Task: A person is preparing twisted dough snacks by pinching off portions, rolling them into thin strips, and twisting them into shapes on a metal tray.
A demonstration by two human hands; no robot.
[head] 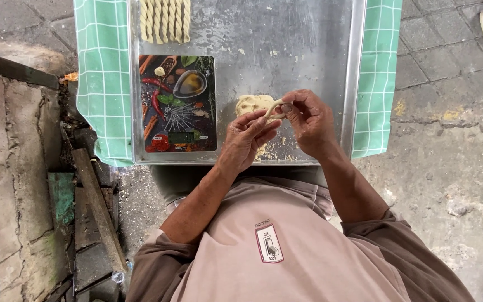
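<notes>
Both hands (278, 126) on one dough strip (273, 108)

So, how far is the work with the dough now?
Done: a row of twisted dough sticks lies at the far end of the metal tray. In hand: the left hand and right hand hold a thin dough rope between their fingers. Left: a dough lump sits unshaped on the tray beside the kitchen scale, which carries a small dough piece.
</notes>
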